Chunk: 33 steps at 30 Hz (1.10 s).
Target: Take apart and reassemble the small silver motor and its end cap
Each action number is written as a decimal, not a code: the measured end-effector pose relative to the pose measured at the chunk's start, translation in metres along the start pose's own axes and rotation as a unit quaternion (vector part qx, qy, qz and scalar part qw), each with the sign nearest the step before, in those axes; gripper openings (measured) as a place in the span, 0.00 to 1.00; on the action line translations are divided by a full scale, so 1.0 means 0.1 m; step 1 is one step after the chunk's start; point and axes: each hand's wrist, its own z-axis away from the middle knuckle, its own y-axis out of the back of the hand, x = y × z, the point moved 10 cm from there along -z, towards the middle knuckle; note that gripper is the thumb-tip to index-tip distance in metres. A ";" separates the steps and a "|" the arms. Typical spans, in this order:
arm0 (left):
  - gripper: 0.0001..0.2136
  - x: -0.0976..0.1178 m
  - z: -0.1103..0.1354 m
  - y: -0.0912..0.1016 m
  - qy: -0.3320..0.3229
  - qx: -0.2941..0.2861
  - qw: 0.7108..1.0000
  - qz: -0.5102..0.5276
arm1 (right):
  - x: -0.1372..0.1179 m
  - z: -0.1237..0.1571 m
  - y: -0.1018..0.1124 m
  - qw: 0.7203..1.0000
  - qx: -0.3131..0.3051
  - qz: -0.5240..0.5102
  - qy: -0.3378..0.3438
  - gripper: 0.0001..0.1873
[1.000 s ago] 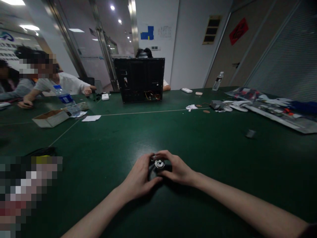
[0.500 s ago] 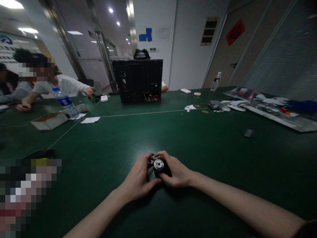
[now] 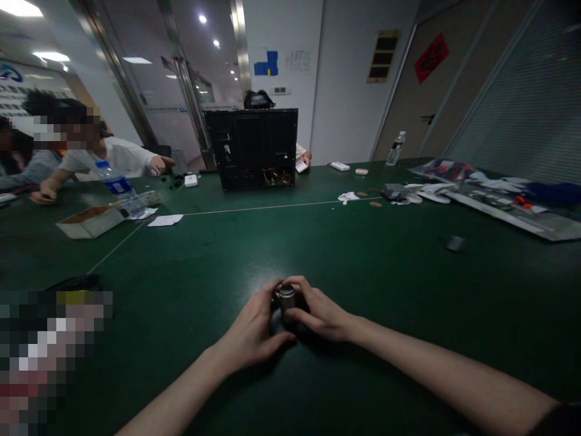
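A small dark cylinder with a silver end [image 3: 287,301], like a small motor, stands nearly upright between my hands, low in the middle of the head view. My right hand [image 3: 320,312] is closed on it, thumb across the near side and fingers around the far side. Curved loosely about its left side, my left hand [image 3: 254,324] has its thumb and fingers apart, with a gap beside the cylinder. The left fingertips meet the right ones near its top; whether they touch the cylinder is hard to see. A small silvery bit shows there, too small to name.
On the green table [image 3: 218,260] stand a black-backed panel with exposed wires [image 3: 258,148], an open cardboard box [image 3: 91,222] and a blue-capped bottle [image 3: 120,188]. A small grey block [image 3: 455,243] lies to the right, beyond it a cluttered board [image 3: 521,212]. Other people sit across the table.
The cylinder has tipped, so its side now shows instead of its silver end face. My right thumb has shifted slightly left along it. My left hand has hardly moved.
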 end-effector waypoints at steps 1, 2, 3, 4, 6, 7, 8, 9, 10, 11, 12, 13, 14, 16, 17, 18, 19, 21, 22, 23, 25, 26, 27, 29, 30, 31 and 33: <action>0.39 0.00 0.00 0.00 0.001 -0.001 1.000 0.000 | 0.02 0.00 0.01 0.999 0.010 -0.030 -0.013 0.24; 0.38 0.00 0.00 0.01 0.001 0.001 1.000 0.002 | 0.04 0.00 0.01 0.997 0.020 -0.064 -0.026 0.24; 0.37 0.00 -0.01 0.01 0.001 0.001 1.000 0.004 | 0.05 0.00 0.00 0.994 0.026 -0.097 -0.037 0.24; 0.36 0.00 -0.01 0.01 0.000 0.002 1.000 0.007 | 0.06 0.00 -0.01 0.991 0.029 -0.128 -0.043 0.24; 0.33 0.01 -0.02 0.02 -0.002 0.007 1.000 0.011 | 0.05 0.01 -0.06 0.985 0.019 -0.166 -0.046 0.24; 0.32 0.02 -0.02 0.03 -0.004 0.011 1.000 0.011 | 0.05 0.01 -0.08 0.984 0.012 -0.174 -0.046 0.25; 0.32 0.02 -0.02 0.03 -0.004 0.012 1.000 0.011 | 0.04 0.01 -0.09 0.983 0.007 -0.178 -0.048 0.26; 0.31 0.02 -0.02 0.04 -0.006 0.015 1.000 0.009 | 0.03 0.01 -0.08 0.982 0.004 -0.181 -0.047 0.26; 0.31 0.02 -0.02 0.04 -0.006 0.019 1.000 0.007 | 0.03 0.01 -0.08 0.982 0.001 -0.185 -0.045 0.27; 0.31 0.02 -0.03 0.05 -0.004 0.023 1.000 0.006 | 0.01 0.01 -0.07 0.980 -0.005 -0.194 -0.041 0.29; 0.31 0.02 -0.03 0.06 -0.001 0.028 1.000 0.007 | 0.00 0.01 -0.07 0.977 -0.014 -0.209 -0.035 0.30; 0.31 0.01 -0.03 0.07 0.005 0.031 0.999 0.010 | -0.01 0.01 -0.07 0.973 -0.026 -0.230 -0.029 0.33; 0.31 0.00 -0.03 0.08 0.012 0.034 0.999 0.017 | -0.02 0.01 -0.08 0.966 -0.040 -0.254 -0.027 0.36; 0.31 -0.04 -0.04 0.09 0.031 0.035 0.998 0.035 | 0.02 0.01 -0.11 0.950 -0.067 -0.304 -0.037 0.41; 0.31 -0.05 -0.04 0.08 0.040 0.033 0.998 0.045 | 0.06 0.01 -0.13 0.942 -0.077 -0.323 -0.048 0.43; 0.31 -0.07 -0.04 0.08 0.047 0.031 0.997 0.052 | 0.10 0.00 -0.15 0.936 -0.083 -0.335 -0.061 0.44; 0.31 -0.09 -0.04 0.08 0.053 0.032 0.996 0.058 | 0.15 0.00 -0.16 0.933 -0.085 -0.342 -0.073 0.44; 0.32 -0.10 -0.04 0.08 0.055 0.036 0.996 0.061 | 0.22 0.00 -0.18 0.930 -0.083 -0.346 -0.090 0.43; 0.32 -0.11 -0.04 0.08 0.054 0.040 0.996 0.058 | 0.24 0.00 -0.18 0.930 -0.080 -0.345 -0.095 0.43; 0.32 -0.11 -0.04 0.09 0.051 0.043 0.996 0.055 | 0.25 0.00 -0.19 0.931 -0.077 -0.344 -0.098 0.42; 0.32 -0.11 -0.04 0.09 0.048 0.047 0.997 0.047 | 0.26 0.00 -0.18 0.931 -0.072 -0.343 -0.105 0.41; 0.32 -0.11 -0.04 0.09 0.047 0.049 0.997 0.043 | 0.25 0.00 -0.18 0.931 -0.070 -0.343 -0.107 0.40; 0.31 -0.11 -0.03 0.09 0.045 0.050 0.997 0.039 | 0.25 0.00 -0.17 0.931 -0.067 -0.342 -0.109 0.39; 0.31 -0.09 -0.03 0.10 0.042 0.048 0.997 0.031 | 0.22 0.00 -0.15 0.932 -0.062 -0.342 -0.106 0.38; 0.32 -0.08 -0.03 0.09 0.041 0.042 0.998 0.028 | 0.21 0.00 -0.14 0.933 -0.060 -0.340 -0.104 0.37; 0.32 -0.06 -0.03 0.10 0.040 0.037 0.998 0.026 | 0.20 0.00 -0.13 0.934 -0.058 -0.336 -0.103 0.37; 0.30 -0.02 -0.02 0.11 0.035 0.026 0.999 0.025 | 0.18 0.00 -0.12 0.938 -0.056 -0.325 -0.101 0.36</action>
